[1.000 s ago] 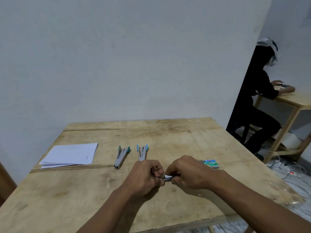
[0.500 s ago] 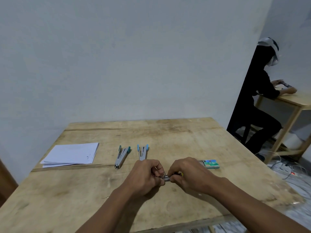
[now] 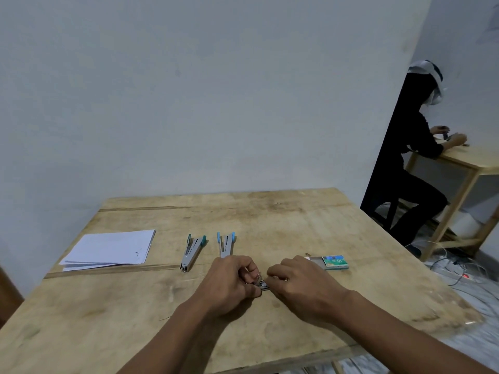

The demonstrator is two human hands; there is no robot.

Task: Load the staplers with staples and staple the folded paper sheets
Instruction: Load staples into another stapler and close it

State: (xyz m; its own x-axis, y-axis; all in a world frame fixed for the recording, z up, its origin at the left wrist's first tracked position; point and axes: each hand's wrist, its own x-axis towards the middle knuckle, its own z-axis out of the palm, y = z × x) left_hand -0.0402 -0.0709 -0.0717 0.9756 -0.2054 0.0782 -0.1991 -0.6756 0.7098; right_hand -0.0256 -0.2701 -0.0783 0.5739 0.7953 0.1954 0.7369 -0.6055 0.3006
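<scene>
A small metal stapler [image 3: 261, 284] sits between my two hands near the middle of the wooden table [image 3: 297, 220]; only a sliver of it shows. My left hand [image 3: 233, 282] grips its left part with curled fingers. My right hand [image 3: 298, 283] pinches its right end. Two more staplers lie opened up beyond my hands: a green-tipped stapler [image 3: 192, 251] and a blue-tipped stapler [image 3: 225, 244]. A stack of folded white paper sheets [image 3: 110, 249] lies at the left. A green staple box [image 3: 330, 261] lies slid open to the right of my right hand.
A person in black [image 3: 405, 168] sits at another wooden table [image 3: 459, 160] at the back right. Cables [image 3: 456, 268] lie on the floor past my table's right edge. A grey wall stands behind the table.
Both hands stay on the small stapler and have hardly shifted. The staple box, partly hidden before, now shows its drawer slid out past my right hand.
</scene>
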